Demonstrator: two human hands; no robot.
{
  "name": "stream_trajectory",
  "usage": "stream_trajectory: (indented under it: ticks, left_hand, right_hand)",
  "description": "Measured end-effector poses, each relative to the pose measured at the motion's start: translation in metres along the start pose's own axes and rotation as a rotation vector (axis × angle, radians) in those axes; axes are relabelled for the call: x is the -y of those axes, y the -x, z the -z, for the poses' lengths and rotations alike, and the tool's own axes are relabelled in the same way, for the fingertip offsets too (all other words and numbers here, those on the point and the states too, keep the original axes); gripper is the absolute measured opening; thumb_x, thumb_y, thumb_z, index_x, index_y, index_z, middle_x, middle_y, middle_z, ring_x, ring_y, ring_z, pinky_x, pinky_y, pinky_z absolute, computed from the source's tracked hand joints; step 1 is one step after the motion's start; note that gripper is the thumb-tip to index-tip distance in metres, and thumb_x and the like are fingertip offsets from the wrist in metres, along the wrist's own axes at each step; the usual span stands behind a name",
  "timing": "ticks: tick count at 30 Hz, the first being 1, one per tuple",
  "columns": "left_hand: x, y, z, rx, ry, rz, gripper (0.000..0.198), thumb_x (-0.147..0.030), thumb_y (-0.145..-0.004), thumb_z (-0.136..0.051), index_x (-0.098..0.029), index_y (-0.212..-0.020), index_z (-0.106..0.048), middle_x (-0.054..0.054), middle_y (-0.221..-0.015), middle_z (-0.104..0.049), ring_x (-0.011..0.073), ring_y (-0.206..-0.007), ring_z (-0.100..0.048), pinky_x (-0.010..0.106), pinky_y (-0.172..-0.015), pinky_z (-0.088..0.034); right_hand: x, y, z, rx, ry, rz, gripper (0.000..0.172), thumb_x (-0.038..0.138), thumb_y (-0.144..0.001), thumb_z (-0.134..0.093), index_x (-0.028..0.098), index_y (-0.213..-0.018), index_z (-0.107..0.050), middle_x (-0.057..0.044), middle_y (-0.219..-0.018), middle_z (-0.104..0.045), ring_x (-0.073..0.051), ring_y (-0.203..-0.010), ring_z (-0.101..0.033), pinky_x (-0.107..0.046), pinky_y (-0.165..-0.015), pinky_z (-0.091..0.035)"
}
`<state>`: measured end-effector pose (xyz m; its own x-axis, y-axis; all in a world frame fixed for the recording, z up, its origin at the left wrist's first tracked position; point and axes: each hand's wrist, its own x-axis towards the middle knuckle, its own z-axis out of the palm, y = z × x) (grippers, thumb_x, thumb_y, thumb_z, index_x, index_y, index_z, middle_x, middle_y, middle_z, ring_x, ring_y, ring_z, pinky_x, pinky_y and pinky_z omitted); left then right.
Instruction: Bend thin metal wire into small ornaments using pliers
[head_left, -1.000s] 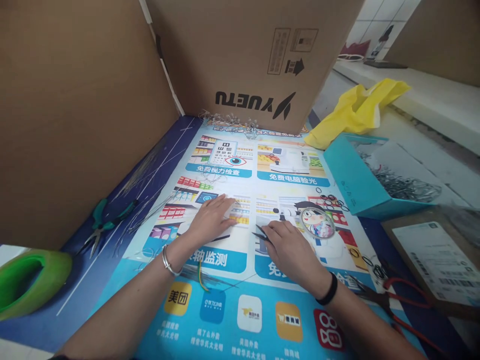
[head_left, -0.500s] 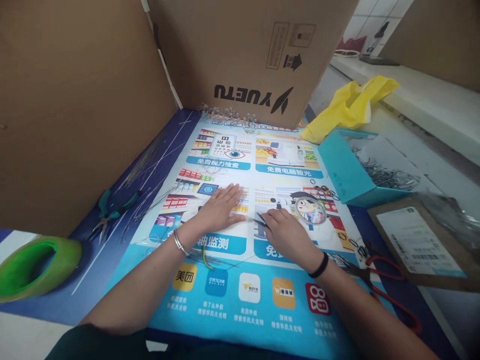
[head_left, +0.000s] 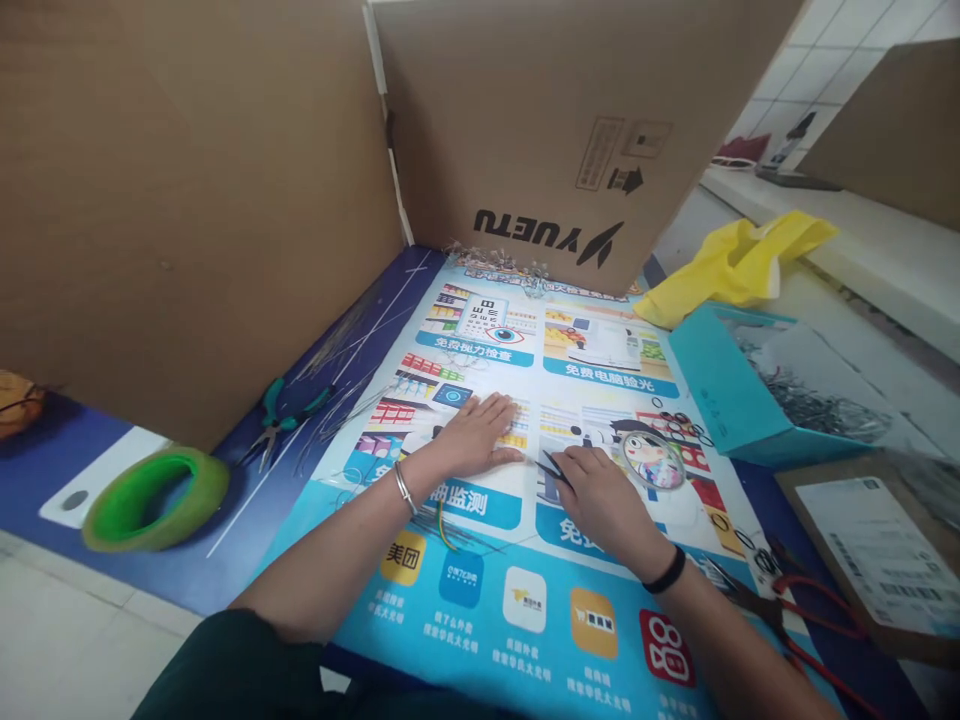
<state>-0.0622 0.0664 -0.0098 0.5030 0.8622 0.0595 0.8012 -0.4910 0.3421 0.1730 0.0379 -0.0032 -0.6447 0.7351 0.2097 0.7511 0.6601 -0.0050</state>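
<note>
My left hand (head_left: 478, 438) lies palm down on the printed poster (head_left: 480, 640), its fingers stretched out and the thumb pointing right. Beside it, my right hand (head_left: 596, 490) is closed around a dark tool with two slim pointed tips (head_left: 553, 466), which looks like tweezers. Those tips point left, close to my left thumb. Most of the tool is hidden in my fingers. Thin wires (head_left: 465, 530) and a bent yellow-green strip (head_left: 444, 525) lie near my left wrist.
Cardboard panels (head_left: 525, 120) stand at the back and left. Green-handled pliers (head_left: 276, 425) and a tape roll (head_left: 214, 490) lie left. On the right are small black rings (head_left: 679, 425), red-handled scissors (head_left: 776, 612), a teal box (head_left: 720, 390) of wire pieces, and a yellow cloth (head_left: 739, 265).
The camera view has shifted, so the scene sits further right and lower in the picture. Both hands keep nearly the same pose and place on the poster.
</note>
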Motion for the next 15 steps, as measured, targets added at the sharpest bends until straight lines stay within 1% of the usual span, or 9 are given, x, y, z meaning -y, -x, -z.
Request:
stream_trajectory:
  ticks: [2, 4, 6, 8, 10, 12, 13, 15]
  left_hand:
    - [-0.004, 0.001, 0.006, -0.038, 0.056, -0.023, 0.065, -0.056, -0.086, -0.040, -0.022, -0.140, -0.030, 0.008, -0.148, -0.031, 0.0224, -0.138, -0.020, 0.044, -0.112, -0.013]
    - [-0.009, 0.002, 0.014, -0.107, 0.154, -0.038, 0.055, -0.045, -0.087, -0.046, -0.024, -0.136, -0.037, 0.006, -0.144, -0.037, 0.0216, -0.136, -0.027, 0.044, -0.112, -0.018]
    - [-0.013, 0.003, 0.024, -0.202, 0.299, -0.018, 0.045, -0.035, -0.085, -0.050, -0.023, -0.129, -0.048, 0.007, -0.136, -0.048, 0.0230, -0.129, -0.040, 0.042, -0.108, -0.027]
    - [-0.012, 0.004, 0.037, -0.277, 0.400, 0.026, 0.034, -0.030, -0.086, -0.050, -0.021, -0.117, -0.059, 0.007, -0.124, -0.060, 0.0236, -0.117, -0.053, 0.039, -0.101, -0.038]
    - [-0.007, 0.006, 0.053, -0.326, 0.436, 0.059, 0.029, -0.029, -0.088, -0.045, -0.019, -0.106, -0.065, 0.006, -0.112, -0.067, 0.0214, -0.105, -0.060, 0.036, -0.093, -0.045]
    - [0.003, 0.011, 0.073, -0.393, 0.474, 0.091, 0.027, -0.030, -0.088, -0.044, -0.020, -0.097, -0.067, 0.005, -0.104, -0.069, 0.0171, -0.097, -0.063, 0.030, -0.088, -0.048]
    - [0.009, 0.015, 0.084, -0.477, 0.549, 0.128, 0.023, -0.029, -0.086, -0.048, -0.019, -0.094, -0.067, 0.004, -0.096, -0.070, 0.0155, -0.091, -0.064, 0.028, -0.084, -0.049]
    - [0.020, 0.024, 0.108, -0.634, 0.677, 0.171, 0.019, -0.028, -0.084, -0.052, -0.018, -0.093, -0.066, 0.002, -0.078, -0.069, 0.0123, -0.074, -0.064, 0.025, -0.072, -0.050]
  right_hand:
    - [-0.001, 0.000, -0.001, -0.003, -0.004, -0.009, 0.028, 0.021, -0.085, -0.049, 0.012, -0.110, -0.059, -0.013, -0.103, -0.060, -0.025, -0.095, -0.052, -0.040, -0.084, -0.045]
    - [-0.002, 0.001, -0.002, -0.005, -0.011, -0.010, 0.029, 0.022, -0.086, -0.049, 0.013, -0.111, -0.059, -0.013, -0.104, -0.060, -0.026, -0.095, -0.052, -0.041, -0.085, -0.045]
    - [-0.004, 0.001, -0.003, -0.010, -0.021, -0.006, 0.029, 0.023, -0.086, -0.048, 0.013, -0.112, -0.059, -0.013, -0.106, -0.060, -0.026, -0.097, -0.052, -0.041, -0.085, -0.045]
    - [-0.005, 0.002, -0.004, -0.013, -0.035, -0.004, 0.030, 0.024, -0.087, -0.048, 0.014, -0.113, -0.059, -0.013, -0.107, -0.060, -0.026, -0.098, -0.053, -0.041, -0.085, -0.045]
    - [-0.007, 0.002, -0.005, -0.011, -0.050, -0.006, 0.031, 0.025, -0.087, -0.047, 0.014, -0.113, -0.058, -0.013, -0.107, -0.060, -0.026, -0.099, -0.053, -0.041, -0.086, -0.045]
    - [-0.010, 0.003, -0.007, -0.008, -0.063, -0.006, 0.031, 0.026, -0.088, -0.046, 0.014, -0.114, -0.058, -0.013, -0.108, -0.060, -0.026, -0.099, -0.053, -0.041, -0.086, -0.045]
    - [-0.011, 0.003, -0.008, -0.009, -0.068, -0.005, 0.031, 0.027, -0.088, -0.046, 0.014, -0.114, -0.058, -0.013, -0.108, -0.060, -0.026, -0.099, -0.053, -0.041, -0.086, -0.045]
    - [-0.014, 0.003, -0.011, -0.009, -0.075, -0.005, 0.032, 0.030, -0.088, -0.046, 0.014, -0.113, -0.058, -0.013, -0.108, -0.059, -0.026, -0.099, -0.053, -0.041, -0.086, -0.045]
